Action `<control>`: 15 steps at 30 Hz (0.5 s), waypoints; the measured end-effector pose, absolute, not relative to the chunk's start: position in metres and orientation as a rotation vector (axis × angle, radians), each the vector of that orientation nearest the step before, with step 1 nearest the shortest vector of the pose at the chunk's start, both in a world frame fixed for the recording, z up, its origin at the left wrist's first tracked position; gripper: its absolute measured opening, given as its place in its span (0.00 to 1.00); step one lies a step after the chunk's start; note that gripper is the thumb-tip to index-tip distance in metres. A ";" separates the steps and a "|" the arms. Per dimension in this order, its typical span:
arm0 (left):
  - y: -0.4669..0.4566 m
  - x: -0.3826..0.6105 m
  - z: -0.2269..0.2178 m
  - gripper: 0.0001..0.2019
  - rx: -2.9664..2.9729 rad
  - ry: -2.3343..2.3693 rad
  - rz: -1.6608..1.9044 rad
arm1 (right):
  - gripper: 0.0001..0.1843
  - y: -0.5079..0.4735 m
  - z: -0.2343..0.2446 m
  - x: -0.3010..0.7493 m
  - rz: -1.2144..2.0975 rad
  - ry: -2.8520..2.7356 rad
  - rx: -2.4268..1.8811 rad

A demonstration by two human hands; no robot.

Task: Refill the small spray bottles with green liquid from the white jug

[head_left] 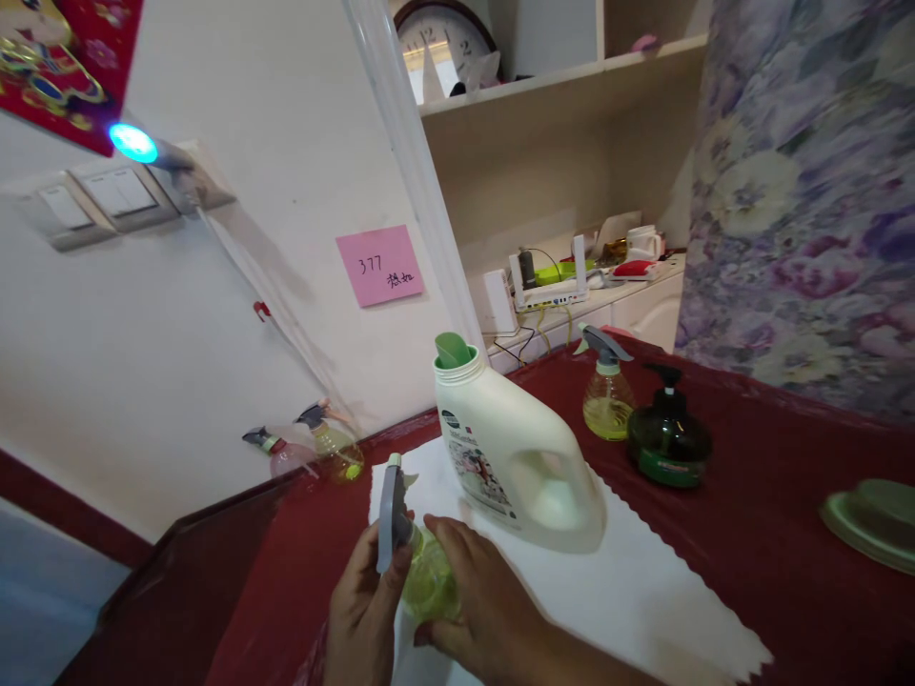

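A clear spray bottle (431, 583) with yellow-green liquid is tilted between my hands, low in the middle of the view. My left hand (363, 595) is closed around its grey spray head (392, 514). Fingers of my right hand (493, 595) wrap round the bottle's body and hide part of it. Just behind stands a large pale-green detergent jug (525, 467), its cap off and a green spout showing in its neck. The jug rests on a white sheet (643, 581) with a wavy edge.
Right of the jug stand another spray bottle (607, 405) and a dark pump bottle (670, 433). A green lid-like piece (876, 524) lies at far right. Two spray bottles, one pink (290, 457) and one yellowish (335, 448), stand by the wall. A router (549, 286) sits behind.
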State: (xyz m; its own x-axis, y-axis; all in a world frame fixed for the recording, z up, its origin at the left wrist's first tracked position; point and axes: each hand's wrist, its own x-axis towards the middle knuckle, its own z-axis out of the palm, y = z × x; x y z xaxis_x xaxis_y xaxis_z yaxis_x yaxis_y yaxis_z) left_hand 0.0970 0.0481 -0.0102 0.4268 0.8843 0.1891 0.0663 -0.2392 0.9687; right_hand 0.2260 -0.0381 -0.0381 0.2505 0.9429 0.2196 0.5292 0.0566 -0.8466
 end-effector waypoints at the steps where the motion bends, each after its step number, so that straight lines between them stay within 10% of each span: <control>1: 0.049 0.096 -0.011 0.23 1.642 0.839 0.968 | 0.57 -0.038 -0.038 0.226 0.566 -1.398 -1.599; 15: 0.051 0.095 -0.006 0.21 1.739 0.835 0.916 | 0.57 -0.037 -0.049 0.224 0.505 -1.427 -1.601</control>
State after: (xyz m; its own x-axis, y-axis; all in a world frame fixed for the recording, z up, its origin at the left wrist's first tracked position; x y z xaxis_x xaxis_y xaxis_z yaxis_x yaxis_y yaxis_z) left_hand 0.0946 0.0505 -0.0057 0.4831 0.8509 0.2062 0.1264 -0.3008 0.9453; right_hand 0.2240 -0.0369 -0.0490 0.2488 0.9338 0.2570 0.5643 0.0759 -0.8221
